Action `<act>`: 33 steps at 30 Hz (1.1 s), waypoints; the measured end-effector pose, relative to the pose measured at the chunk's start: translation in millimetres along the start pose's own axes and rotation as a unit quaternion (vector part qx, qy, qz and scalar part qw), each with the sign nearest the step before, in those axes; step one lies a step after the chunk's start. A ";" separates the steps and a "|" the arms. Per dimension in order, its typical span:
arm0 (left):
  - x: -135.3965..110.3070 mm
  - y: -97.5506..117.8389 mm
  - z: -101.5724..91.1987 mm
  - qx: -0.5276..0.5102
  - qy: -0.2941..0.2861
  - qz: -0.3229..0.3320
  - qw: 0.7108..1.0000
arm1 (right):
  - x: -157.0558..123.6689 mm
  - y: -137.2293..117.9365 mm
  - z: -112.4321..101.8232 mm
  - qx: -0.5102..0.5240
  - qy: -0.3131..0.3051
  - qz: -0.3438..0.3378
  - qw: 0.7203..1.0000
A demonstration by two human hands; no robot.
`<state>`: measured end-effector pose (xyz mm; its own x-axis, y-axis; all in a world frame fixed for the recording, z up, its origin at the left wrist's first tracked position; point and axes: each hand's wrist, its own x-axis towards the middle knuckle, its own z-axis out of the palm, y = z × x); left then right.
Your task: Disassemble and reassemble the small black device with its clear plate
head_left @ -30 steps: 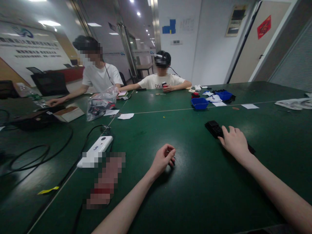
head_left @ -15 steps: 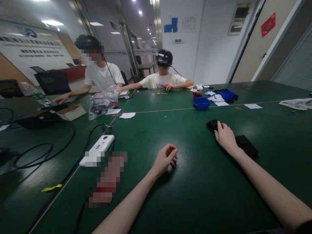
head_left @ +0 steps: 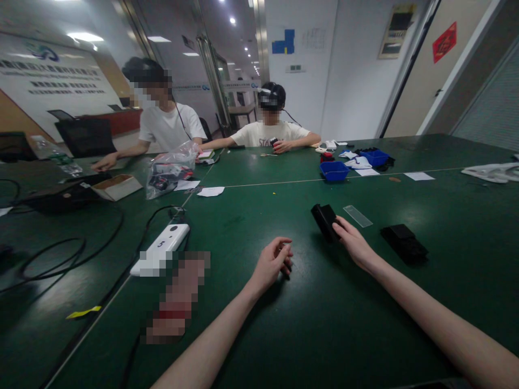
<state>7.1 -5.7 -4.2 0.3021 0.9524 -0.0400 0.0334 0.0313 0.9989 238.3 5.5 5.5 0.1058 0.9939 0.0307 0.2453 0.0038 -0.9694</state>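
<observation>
My right hand (head_left: 353, 243) grips a small black block (head_left: 324, 220) and holds it tilted just above the green table (head_left: 332, 324). A clear flat strip (head_left: 357, 215) lies on the table just behind that hand. A second black piece (head_left: 404, 243) rests on the table to the right. My left hand (head_left: 272, 265) rests on the table near the middle with fingers curled in a pinch; what it holds, if anything, is too small to make out.
A white power strip (head_left: 160, 249) with black cables (head_left: 60, 254) lies at the left. Two people sit at the far side. Blue trays (head_left: 333, 170), papers, a plastic bag (head_left: 170, 170) and a cardboard box (head_left: 117, 187) lie further back.
My right hand has picked up one black block and carried it left toward my left hand, uncovering the clear strip. The other black piece stayed on the table. My left hand barely moved.
</observation>
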 end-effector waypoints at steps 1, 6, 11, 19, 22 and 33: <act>0.3 0.5 0.4 -0.009 0.005 -0.001 1.000 | -6.3 -0.1 10.5 0.074 -0.034 0.054 0.995; 1.1 1.6 1.2 -0.023 0.030 0.004 0.999 | -34.1 -4.2 43.8 0.229 -0.185 0.132 0.947; -0.4 1.3 -0.8 -0.008 0.046 0.003 0.999 | -37.0 -7.3 41.4 0.127 -0.281 0.064 0.949; -2.9 6.3 -0.5 0.019 0.064 -0.011 0.998 | 7.9 8.8 -19.7 -0.369 0.005 -0.201 0.907; -3.2 7.0 -0.6 0.027 0.057 -0.018 0.998 | 23.6 28.4 -43.2 -0.468 0.060 -0.192 0.861; -2.9 7.8 -1.9 0.065 0.036 -0.015 0.997 | 8.8 23.0 -18.3 -0.516 -0.039 -0.201 0.832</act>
<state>4.7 -7.7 3.8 0.2303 0.9711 -0.0636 0.1668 0.0250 0.9857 262.5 12.3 -12.1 -0.2377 0.9394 0.2469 0.9465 0.2811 -0.1584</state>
